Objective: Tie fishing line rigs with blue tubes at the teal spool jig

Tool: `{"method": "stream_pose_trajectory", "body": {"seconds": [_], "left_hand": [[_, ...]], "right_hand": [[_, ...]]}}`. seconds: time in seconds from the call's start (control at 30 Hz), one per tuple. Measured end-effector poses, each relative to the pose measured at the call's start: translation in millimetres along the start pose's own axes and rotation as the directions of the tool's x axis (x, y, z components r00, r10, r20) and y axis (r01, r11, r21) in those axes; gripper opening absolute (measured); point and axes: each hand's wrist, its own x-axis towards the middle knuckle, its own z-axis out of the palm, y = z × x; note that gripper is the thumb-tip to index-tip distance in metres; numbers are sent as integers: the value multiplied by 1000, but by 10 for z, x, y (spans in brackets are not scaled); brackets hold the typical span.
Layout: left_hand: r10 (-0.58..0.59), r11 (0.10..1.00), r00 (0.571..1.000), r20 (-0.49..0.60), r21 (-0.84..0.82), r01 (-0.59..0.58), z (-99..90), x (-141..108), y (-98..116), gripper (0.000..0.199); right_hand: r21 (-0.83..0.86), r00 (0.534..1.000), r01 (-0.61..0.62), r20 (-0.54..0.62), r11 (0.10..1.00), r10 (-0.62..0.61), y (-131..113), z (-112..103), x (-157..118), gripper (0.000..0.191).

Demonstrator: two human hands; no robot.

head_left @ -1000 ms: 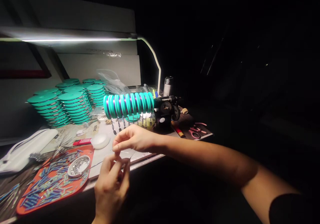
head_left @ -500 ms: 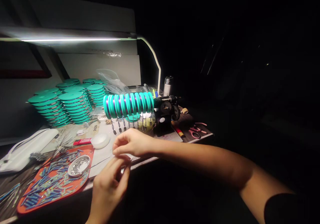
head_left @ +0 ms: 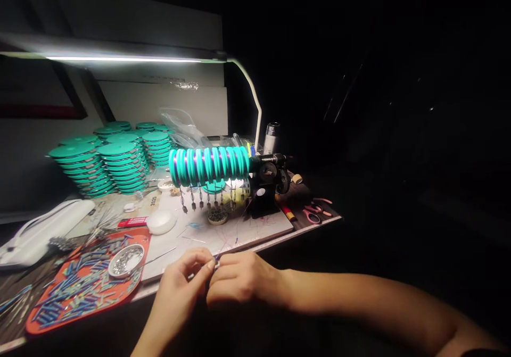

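Note:
My left hand and my right hand meet at the table's front edge, fingertips pressed together. Between them shows a tiny dark and whitish bit, too small to name. Both hands are closed in a pinch. Beyond them, a row of turquoise spools sits on the shaft of a black winding device. Small dark pieces with wire loops hang below the spools. A round dish of small dark bits stands under the row. On the pale board lie thin threads and a thin metal rod.
An orange tray holds many small blue tubes and a white bowl of shiny bits. Stacked turquoise spools stand behind. Pink scissors lie at right, a flask stands behind, and a lamp hangs above.
My right hand has come down and right, from above my left hand to beside it. The left hand has turned and its fingertips now meet the right's. The dish and threads are uncovered.

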Motion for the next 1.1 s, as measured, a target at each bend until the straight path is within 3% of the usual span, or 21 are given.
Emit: {"method": "stream_pose_trajectory", "body": {"seconds": [0.07,0.1,0.17,0.2,0.27,0.3,0.37,0.4,0.43,0.47,0.57,0.6,0.63,0.67,0.73,0.87,0.97,1.03,1.07,1.1], "left_hand": [[240,953,967,-81,210,-219,-3,-25,-58,11],[367,890,922,-122,335,-310,4,-44,-96,11],[600,698,780,-180,595,-399,24,-78,-175,12],[681,606,708,-189,688,-399,30,-86,-208,13],[759,490,635,-140,765,-417,21,-80,-238,14],[755,493,646,-111,746,-448,7,-68,-229,13],[578,736,804,-141,515,-439,-27,-39,-167,11],[416,875,894,-163,340,-346,-40,-25,-123,9],[243,962,957,-160,169,-216,-48,-13,-76,9],[85,996,987,-138,27,-82,-50,-4,-32,10],[-168,971,986,-9,-172,164,-22,3,56,16],[-221,950,975,31,-221,222,-5,-1,68,19],[-260,926,964,62,-266,267,14,-9,72,22],[-284,906,955,85,-301,296,33,-17,70,24],[-300,885,948,105,-341,317,65,-33,54,28],[-248,919,963,107,-288,269,63,-22,13,26],[-130,973,990,61,-182,139,16,0,-2,20],[86,996,996,-24,6,-86,0,-11,-25,16],[248,959,966,-74,159,-234,4,-25,-48,14],[422,866,899,-113,343,-363,16,-44,-78,13]], "right_hand": [[297,972,-231,110,927,207,56,-80,130,6],[411,927,-374,177,832,330,110,-112,219,3],[514,793,-606,324,607,517,252,-134,427,5],[510,759,-647,359,567,544,328,-123,531,6],[483,731,-681,399,551,554,453,-74,696,6],[466,735,-677,404,569,544,489,-50,744,5],[430,749,-662,402,614,526,493,-31,748,6],[407,763,-645,380,646,523,462,-41,703,5],[380,781,-623,343,684,521,414,-63,632,5],[348,801,-598,295,722,521,356,-91,539,7],[220,885,-463,166,859,434,181,-143,216,9],[130,943,-325,114,937,312,140,-133,120,14],[-46,994,-106,21,993,107,111,-107,38,19],[-185,999,37,-30,982,-44,93,-71,-25,22],[-376,972,173,-86,910,-220,72,13,-101,22],[-336,996,82,-8,938,-90,-1,90,-129,25],[-55,996,-43,81,998,48,-58,14,-71,19],[237,971,-233,101,943,215,-32,-74,32,9],[387,938,-347,125,855,324,9,-117,104,5],[514,880,-465,177,720,442,67,-152,189,3]]}}
